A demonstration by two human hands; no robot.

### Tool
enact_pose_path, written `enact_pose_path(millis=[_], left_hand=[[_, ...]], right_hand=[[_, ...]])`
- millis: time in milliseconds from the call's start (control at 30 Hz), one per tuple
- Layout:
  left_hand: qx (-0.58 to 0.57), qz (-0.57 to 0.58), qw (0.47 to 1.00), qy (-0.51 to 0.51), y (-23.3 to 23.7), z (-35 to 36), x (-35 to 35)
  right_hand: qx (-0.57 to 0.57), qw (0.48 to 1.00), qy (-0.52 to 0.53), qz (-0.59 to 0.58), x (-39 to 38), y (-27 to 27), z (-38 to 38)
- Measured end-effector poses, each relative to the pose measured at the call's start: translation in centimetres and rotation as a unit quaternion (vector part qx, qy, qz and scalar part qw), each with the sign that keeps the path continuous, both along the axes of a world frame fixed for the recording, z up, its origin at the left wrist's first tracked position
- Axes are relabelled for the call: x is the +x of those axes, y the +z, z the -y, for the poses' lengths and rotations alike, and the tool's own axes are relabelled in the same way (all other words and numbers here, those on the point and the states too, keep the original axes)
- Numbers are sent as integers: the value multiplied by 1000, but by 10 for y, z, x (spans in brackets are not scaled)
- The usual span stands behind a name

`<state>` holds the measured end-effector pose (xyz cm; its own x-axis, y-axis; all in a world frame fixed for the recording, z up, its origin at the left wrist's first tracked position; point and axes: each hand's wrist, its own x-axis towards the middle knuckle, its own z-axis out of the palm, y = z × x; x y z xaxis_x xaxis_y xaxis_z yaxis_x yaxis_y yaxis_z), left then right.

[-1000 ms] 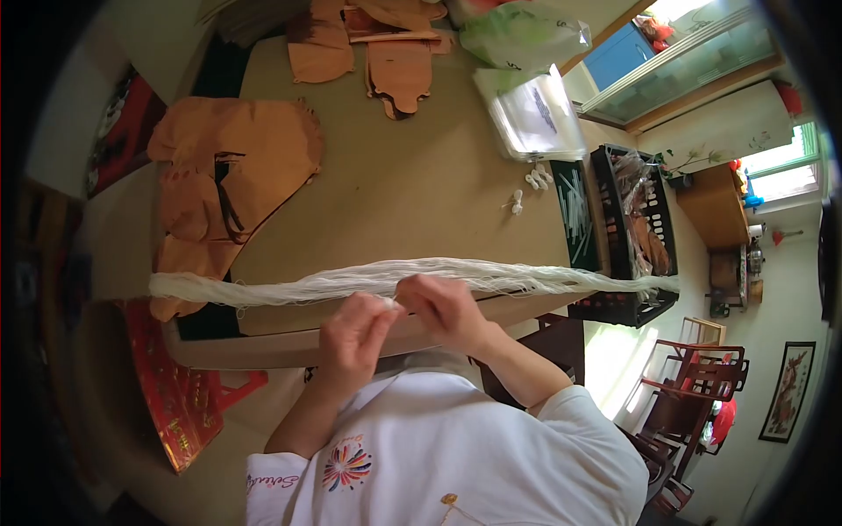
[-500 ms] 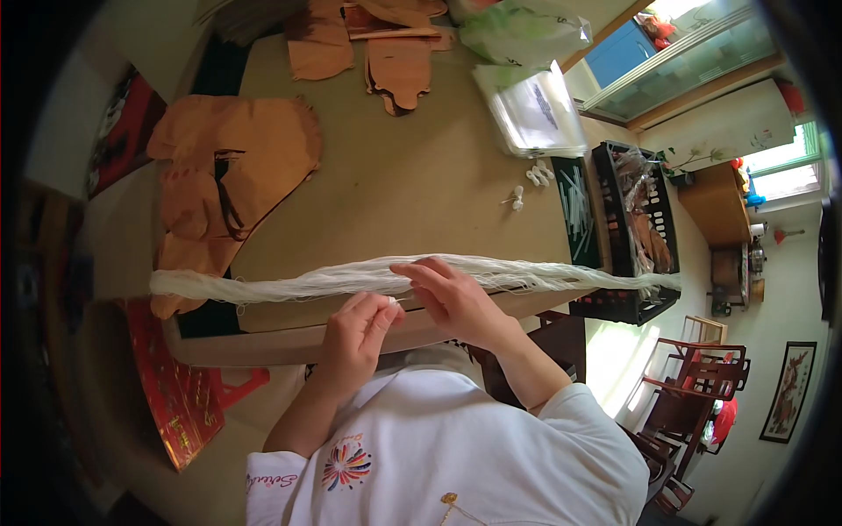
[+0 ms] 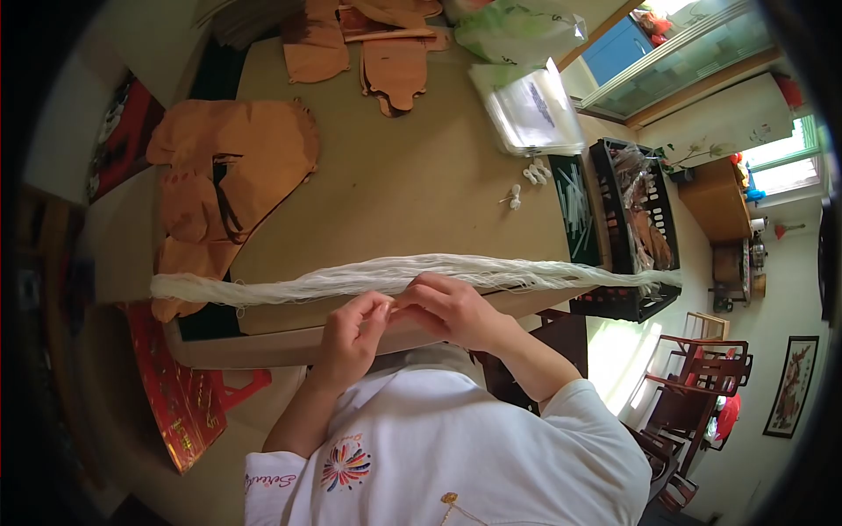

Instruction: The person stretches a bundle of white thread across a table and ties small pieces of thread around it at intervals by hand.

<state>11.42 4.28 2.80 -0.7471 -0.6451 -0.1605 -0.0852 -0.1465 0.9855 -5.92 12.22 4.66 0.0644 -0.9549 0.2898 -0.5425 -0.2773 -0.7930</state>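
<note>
In front of my chest, my left hand (image 3: 354,331) and my right hand (image 3: 456,309) meet at the fingertips. My left thumb and fingers are pinched on a small bit of white thread, which the fingers now nearly hide. The right fingers are curled and pressed together against the left fingertips; what they grip is hidden. Just beyond both hands, a long skein of white thread (image 3: 342,279) stretches left to right along the table's near edge. Small white knotted thread bundles (image 3: 515,198) lie farther off on the table (image 3: 377,193).
Orange-brown cut-out pieces (image 3: 254,145) lie at the left and the back. Clear plastic sleeves (image 3: 531,110) and a green-white bag (image 3: 517,35) are at the back right. Thin white sticks (image 3: 574,206) sit beside a black crate (image 3: 636,298). A red printed bag (image 3: 180,399) is at lower left.
My right hand has come in from above the skein, its fingers curling to meet the left fingertips. The white bit in my left pinch is now mostly covered. The skein stays put.
</note>
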Motion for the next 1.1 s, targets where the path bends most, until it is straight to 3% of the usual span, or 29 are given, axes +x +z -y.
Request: enact_pose_path(millis=[33, 133, 167, 200, 267, 300, 400, 433, 467, 500, 600, 700, 800, 900, 1000, 1033, 1100], left_hand=[[50, -21, 998, 17, -1, -1, 0], [19, -96, 987, 130, 0, 13, -1], [27, -73, 988, 130, -6, 18, 0], [170, -75, 979, 79, -6, 19, 1], [440, -73, 895, -28, -7, 21, 2], [490, -116, 859, -94, -20, 20, 5], [262, -39, 961, -79, -25, 13, 8], [89, -23, 995, -42, -20, 9, 6], [-86, -6, 996, -3, -9, 2, 2], [-258, 11, 965, 36, -4, -2, 0], [-333, 20, 941, 56, -9, -4, 2], [-190, 31, 978, 78, -23, 3, 6], [-51, -37, 998, -15, -13, -2, 4], [159, -122, 980, -13, -10, -12, 3], [182, -163, 969, 48, -17, -6, 0], [153, -129, 976, 79, -25, -4, 0], [86, -87, 985, 121, -36, -1, -3]], right_hand=[[-4, 1000, 0, -13, -2, -1, -1], [-33, 999, 15, -41, -8, -3, -5], [-53, 997, 28, -43, -8, 0, -5], [-74, 995, 40, -44, -8, 1, -5], [-55, 995, 58, -65, -10, 1, -5], [-45, 994, 66, -75, -11, 0, -5], [91, 992, -24, 86, -10, -9, -10], [123, 982, -45, 133, -8, -13, -10], [156, 969, -65, 181, -5, -16, -11], [188, 952, -85, 227, -4, -18, -12], [217, 961, -99, 143, -9, -12, -11], [148, 989, 8, -25, -12, 15, -16], [68, 998, -7, 4, -10, 31, -4], [114, 981, -86, 134, -10, -6, 15], [87, 992, -25, 88, 3, -43, 0], [107, 994, -7, 26, 9, -34, -6], [39, 996, 38, -71, 16, -18, -11]])
